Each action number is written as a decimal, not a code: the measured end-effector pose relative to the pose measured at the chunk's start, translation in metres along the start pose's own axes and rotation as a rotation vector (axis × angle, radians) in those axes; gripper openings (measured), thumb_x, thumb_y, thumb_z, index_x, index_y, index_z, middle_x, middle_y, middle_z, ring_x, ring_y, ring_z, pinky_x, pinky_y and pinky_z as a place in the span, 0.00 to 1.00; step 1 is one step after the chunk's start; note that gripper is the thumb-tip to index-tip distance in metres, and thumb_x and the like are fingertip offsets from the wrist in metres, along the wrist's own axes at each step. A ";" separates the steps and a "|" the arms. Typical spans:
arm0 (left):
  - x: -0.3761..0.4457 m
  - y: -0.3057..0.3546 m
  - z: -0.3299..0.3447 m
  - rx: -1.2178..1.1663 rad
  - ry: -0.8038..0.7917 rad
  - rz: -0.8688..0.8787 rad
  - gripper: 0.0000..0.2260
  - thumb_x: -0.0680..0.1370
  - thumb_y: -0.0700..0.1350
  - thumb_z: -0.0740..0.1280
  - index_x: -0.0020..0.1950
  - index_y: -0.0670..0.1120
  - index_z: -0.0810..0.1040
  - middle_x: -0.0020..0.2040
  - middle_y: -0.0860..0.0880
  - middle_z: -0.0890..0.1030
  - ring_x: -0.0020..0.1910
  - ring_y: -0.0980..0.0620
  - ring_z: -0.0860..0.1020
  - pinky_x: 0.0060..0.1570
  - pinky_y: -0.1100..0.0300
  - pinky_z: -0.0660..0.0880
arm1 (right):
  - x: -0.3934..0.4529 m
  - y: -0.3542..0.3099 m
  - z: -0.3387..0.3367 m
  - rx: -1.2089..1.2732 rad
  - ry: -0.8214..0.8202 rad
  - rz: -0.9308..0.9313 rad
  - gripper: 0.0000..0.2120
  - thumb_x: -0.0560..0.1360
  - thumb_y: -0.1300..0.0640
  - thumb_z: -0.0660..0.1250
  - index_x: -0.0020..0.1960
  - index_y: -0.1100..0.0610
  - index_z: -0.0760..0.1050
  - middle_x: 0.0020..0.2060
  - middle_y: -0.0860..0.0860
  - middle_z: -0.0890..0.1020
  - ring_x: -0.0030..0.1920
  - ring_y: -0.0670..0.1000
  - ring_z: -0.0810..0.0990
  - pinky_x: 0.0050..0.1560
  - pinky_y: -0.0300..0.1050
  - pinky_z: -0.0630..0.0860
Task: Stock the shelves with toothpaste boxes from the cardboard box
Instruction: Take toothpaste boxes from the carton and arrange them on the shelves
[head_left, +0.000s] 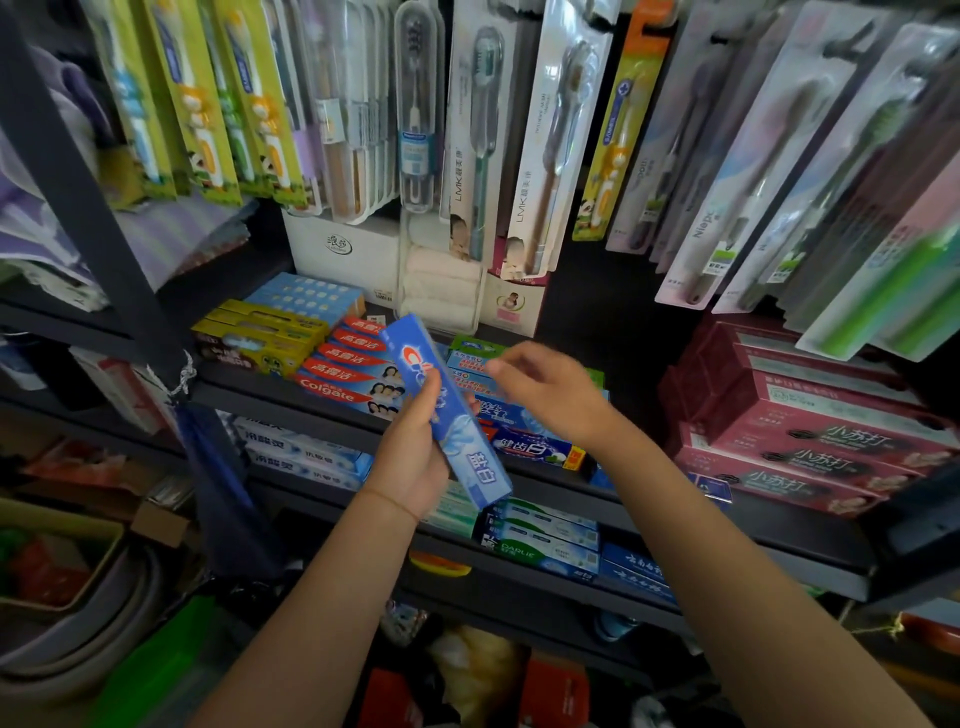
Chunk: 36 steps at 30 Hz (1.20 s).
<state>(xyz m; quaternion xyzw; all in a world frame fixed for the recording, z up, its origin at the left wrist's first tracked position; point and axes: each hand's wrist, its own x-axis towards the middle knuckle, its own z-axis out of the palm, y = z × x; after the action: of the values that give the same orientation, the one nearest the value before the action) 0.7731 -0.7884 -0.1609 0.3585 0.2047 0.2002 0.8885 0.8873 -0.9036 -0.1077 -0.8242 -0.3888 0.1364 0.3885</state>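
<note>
My left hand (415, 452) grips a blue Crest toothpaste box (457, 441) by its middle, thumb across the front, and holds it tilted in front of the shelf. My right hand (545, 389) hovers just right of the box with its fingers loosely curled and holds nothing. Behind both hands, the dark shelf (291, 400) carries red Colgate boxes (348, 371), blue toothpaste boxes (524, 436) and yellow boxes (260, 338). The cardboard box is not in view.
Carded toothbrushes (483, 140) hang above the shelf. Dark red boxes (810, 415) are stacked at the right. Lower shelves hold more toothpaste boxes (540, 540). A dark upright post (93, 218) runs at the left, with bins and tubs (62, 597) near the floor.
</note>
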 end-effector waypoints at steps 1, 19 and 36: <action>0.000 0.001 0.008 -0.009 -0.066 0.002 0.19 0.83 0.54 0.59 0.69 0.45 0.73 0.59 0.40 0.81 0.58 0.43 0.80 0.55 0.49 0.79 | -0.005 -0.008 0.004 0.112 -0.093 0.041 0.14 0.76 0.41 0.66 0.53 0.51 0.76 0.46 0.51 0.83 0.47 0.51 0.82 0.52 0.55 0.80; 0.065 0.005 0.035 2.052 -0.254 0.593 0.38 0.77 0.70 0.56 0.80 0.50 0.56 0.81 0.48 0.51 0.80 0.47 0.47 0.78 0.45 0.42 | -0.007 0.027 -0.071 -0.387 0.049 0.323 0.21 0.77 0.46 0.67 0.58 0.60 0.63 0.49 0.55 0.76 0.45 0.55 0.79 0.42 0.49 0.77; 0.081 -0.009 0.026 2.132 -0.244 0.408 0.42 0.74 0.75 0.45 0.82 0.53 0.49 0.82 0.47 0.47 0.80 0.47 0.42 0.77 0.41 0.39 | 0.089 0.049 -0.044 -0.779 0.017 0.217 0.23 0.79 0.53 0.63 0.73 0.49 0.64 0.65 0.55 0.74 0.65 0.59 0.72 0.66 0.59 0.64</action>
<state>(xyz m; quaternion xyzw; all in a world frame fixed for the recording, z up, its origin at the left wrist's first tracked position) 0.8560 -0.7682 -0.1683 0.9887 0.1200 0.0267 0.0859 0.9953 -0.8800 -0.1086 -0.9471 -0.3190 0.0123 0.0336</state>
